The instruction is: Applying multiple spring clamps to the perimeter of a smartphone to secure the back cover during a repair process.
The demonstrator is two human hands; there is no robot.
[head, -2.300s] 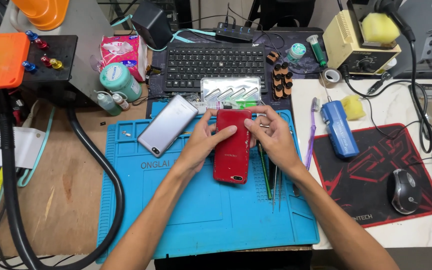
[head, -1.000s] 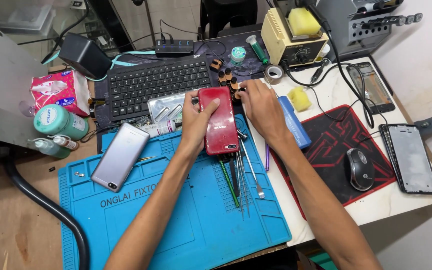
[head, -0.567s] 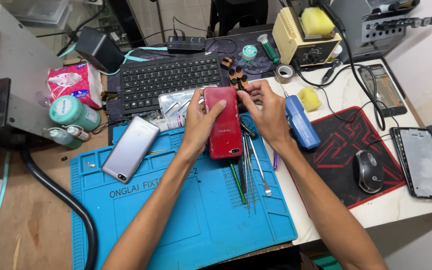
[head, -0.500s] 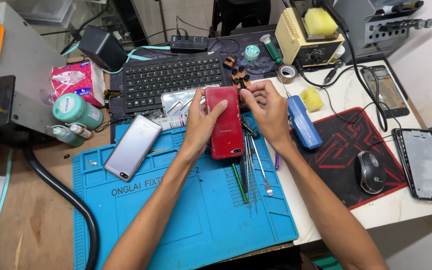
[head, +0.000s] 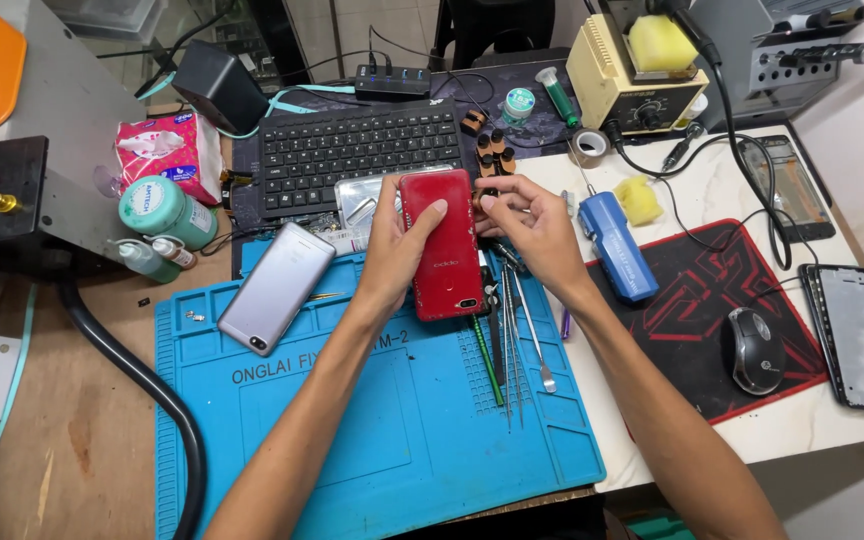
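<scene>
A red phone (head: 442,245) is held back side up above the blue work mat (head: 372,440). My left hand (head: 397,250) grips its left edge, with the thumb lying across the back. My right hand (head: 530,230) pinches the phone's upper right edge with its fingertips. Under the right hand, several thin metal tools (head: 512,340) lie in a row on the mat. A silver phone (head: 277,287) rests face down on the mat to the left.
Behind the mat are a black keyboard (head: 352,155), a metal tray (head: 367,205) and small brown clips (head: 492,150). A blue tool (head: 616,245), mouse (head: 757,350) on a red-black pad and a phone frame (head: 862,335) lie right. Bottles (head: 157,215) and a black hose (head: 152,390) sit left.
The view has swung from side to side, so the desk shifts in frame. Both hands keep hold of the red phone, which has moved a little farther from me over the mat's far edge.
</scene>
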